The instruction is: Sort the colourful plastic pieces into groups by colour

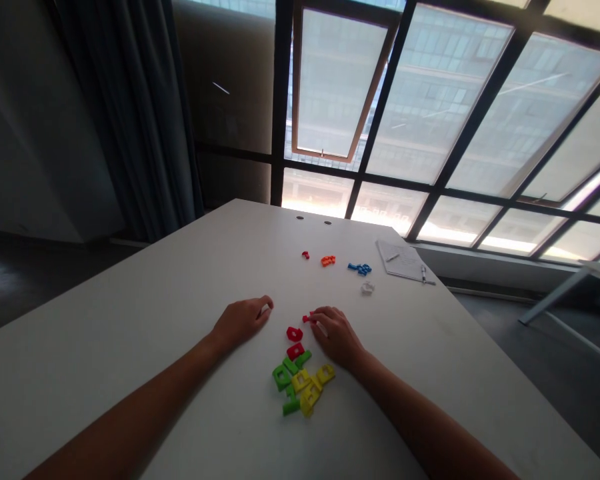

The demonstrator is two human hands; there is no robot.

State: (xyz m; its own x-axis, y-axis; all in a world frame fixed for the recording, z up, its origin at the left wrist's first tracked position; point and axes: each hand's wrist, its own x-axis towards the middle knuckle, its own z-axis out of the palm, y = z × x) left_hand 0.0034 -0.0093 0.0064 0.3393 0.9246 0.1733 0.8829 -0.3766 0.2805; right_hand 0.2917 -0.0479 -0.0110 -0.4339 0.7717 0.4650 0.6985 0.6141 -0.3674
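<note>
Pinching a small red piece [306, 319] with the right hand [333, 331], just beside a red ring-shaped piece [289, 333]; cannot tell whether lifted clear of the worktop [195, 273]. Resting the left hand [241, 320] opposite, released, fingers loosely curled. Showing a red block [291, 353], then chunky green pieces [290, 366] close against yellow pieces [308, 401]. Showing, farther off, orange pieces [328, 261], blue pieces [363, 269] and paper [405, 268].
</note>
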